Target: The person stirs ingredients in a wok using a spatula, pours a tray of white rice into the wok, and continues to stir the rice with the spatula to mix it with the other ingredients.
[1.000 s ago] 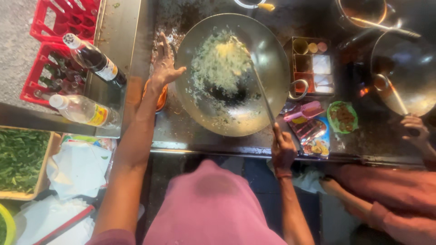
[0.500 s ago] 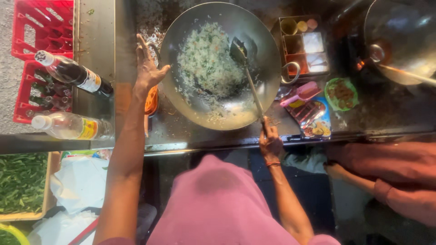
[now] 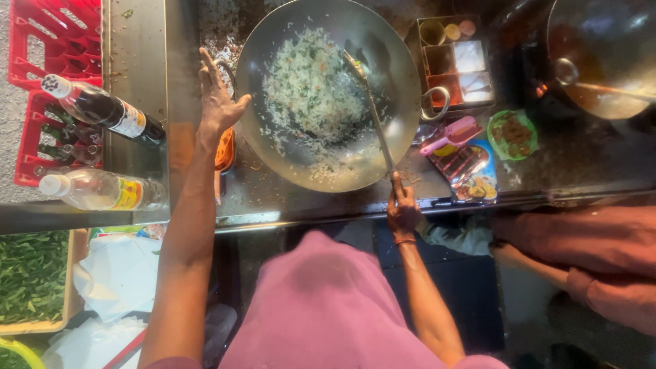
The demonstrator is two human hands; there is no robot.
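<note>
Gripping the ladle (image 3: 372, 113) tight, the right hand (image 3: 403, 208) now stirs fried rice (image 3: 311, 89); the left hand (image 3: 219, 102), fingers spread, has moved to the wok (image 3: 273, 164) rim.

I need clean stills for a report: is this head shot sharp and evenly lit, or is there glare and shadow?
Head view: fairly sharp on the rice; glare on the wok rim; the floor under the counter sits in deep shadow; edges look slightly wide-angle bent.

I see grey steel wok (image 3: 273, 137), white rice (image 3: 311, 96) flecked green and orange. Red crate (image 3: 41, 41). Dark bottle (image 3: 102, 109), white cap; clear bottle (image 3: 102, 191), yellow label. Pink scoop (image 3: 451, 133). Green bowl (image 3: 512, 133), brown contents. Pink shirt (image 3: 328, 307).
</note>
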